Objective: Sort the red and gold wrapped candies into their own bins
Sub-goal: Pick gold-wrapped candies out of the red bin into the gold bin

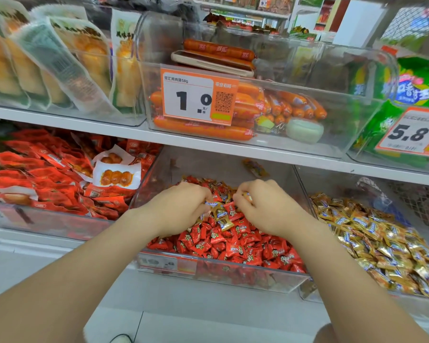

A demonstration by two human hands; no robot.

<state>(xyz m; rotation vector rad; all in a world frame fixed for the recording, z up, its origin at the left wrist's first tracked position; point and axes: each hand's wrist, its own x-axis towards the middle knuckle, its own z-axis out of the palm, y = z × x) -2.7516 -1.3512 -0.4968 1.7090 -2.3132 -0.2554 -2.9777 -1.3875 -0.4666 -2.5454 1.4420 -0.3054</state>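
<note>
Fingers (203,192) of left hand (181,206) are curled round gold candies (211,204) above the red-candy bin (258,278). One gold candy (247,196) is pinched by right hand (263,209) over the same bin. Red candies (233,246) are heaped inside it. Gold-candy bin (337,184) is set touching its right side.

Left hand (181,206), right hand (265,209) in middle bin (233,280), second bin (337,299) right, probably touching
</note>
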